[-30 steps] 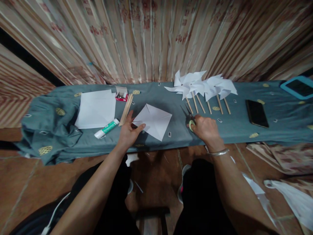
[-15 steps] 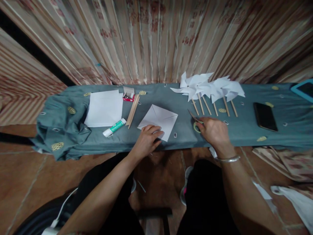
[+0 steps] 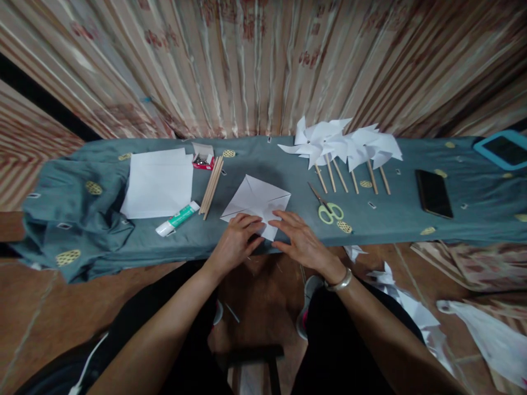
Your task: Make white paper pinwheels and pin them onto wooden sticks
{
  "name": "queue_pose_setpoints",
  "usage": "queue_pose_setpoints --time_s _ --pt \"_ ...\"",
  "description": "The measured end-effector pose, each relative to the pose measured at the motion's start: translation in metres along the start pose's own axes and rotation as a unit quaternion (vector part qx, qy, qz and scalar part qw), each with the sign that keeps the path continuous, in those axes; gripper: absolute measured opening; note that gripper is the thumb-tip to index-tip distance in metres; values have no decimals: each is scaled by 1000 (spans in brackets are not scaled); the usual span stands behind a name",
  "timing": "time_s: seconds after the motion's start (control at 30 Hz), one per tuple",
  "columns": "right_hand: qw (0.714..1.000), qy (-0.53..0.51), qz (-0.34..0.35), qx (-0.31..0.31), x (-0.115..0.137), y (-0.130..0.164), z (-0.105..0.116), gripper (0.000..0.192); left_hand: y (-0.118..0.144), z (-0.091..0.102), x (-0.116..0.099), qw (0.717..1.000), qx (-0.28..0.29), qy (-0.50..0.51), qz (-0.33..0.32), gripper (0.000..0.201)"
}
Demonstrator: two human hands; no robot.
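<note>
Left hand [image 3: 237, 241]: rests palm down on the near corner of the creased paper square [image 3: 257, 204], fingers loosely spread, gripping nothing.
Right hand [image 3: 298, 237]: lies flat just beside the left, fingers open and pointing toward the same near corner, fingertips on the paper's edge; a silver bangle [image 3: 338, 282] circles the wrist.
Creased paper square: white, turned like a diamond, with fold lines crossing at its middle; it lies on the tabletop [image 3: 267, 164] at the front edge, between the wooden sticks and the scissors.
Scissors [image 3: 326, 206]: green-handled, lying free on the cloth to the right of the square, apart from both hands.
Wooden sticks [image 3: 211, 184]: a small bundle lying to the left of the square.
Glue tube [image 3: 179, 218]: green and white, lying on its side near the sticks.
Paper sheets [image 3: 158, 182]: a white stack farther left.
Pin box [image 3: 203, 159]: small, red, open, behind the sticks.
Pinwheels [image 3: 341, 145]: several finished white ones on sticks, laid in a row at the back right.
Phone [image 3: 433, 192]: dark, face up, well to the right.
Backdrop: a striped curtain [image 3: 263, 66] hangs behind the tabletop.
</note>
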State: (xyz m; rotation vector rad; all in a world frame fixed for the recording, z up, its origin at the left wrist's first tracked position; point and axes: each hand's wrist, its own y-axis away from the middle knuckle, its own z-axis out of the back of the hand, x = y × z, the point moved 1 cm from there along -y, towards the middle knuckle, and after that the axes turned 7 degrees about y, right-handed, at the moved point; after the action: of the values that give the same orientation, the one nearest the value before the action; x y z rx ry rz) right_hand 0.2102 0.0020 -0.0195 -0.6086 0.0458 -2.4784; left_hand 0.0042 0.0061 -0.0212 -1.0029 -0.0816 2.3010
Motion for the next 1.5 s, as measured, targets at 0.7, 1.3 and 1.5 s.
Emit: queue_pose_setpoints --time_s 0.7,1.3,1.5 --pt "999 31 10 -26 3 -4 -1 41 88 113 64 932 -162 -168 278 34" --pt "746 -631 -212 -10 51 -37 -3 33 23 36 -23 779 -114 510 345 43" --pt "663 -685 -290 -74 43 -41 -4 32 22 37 -16 731 -123 549 385 49"
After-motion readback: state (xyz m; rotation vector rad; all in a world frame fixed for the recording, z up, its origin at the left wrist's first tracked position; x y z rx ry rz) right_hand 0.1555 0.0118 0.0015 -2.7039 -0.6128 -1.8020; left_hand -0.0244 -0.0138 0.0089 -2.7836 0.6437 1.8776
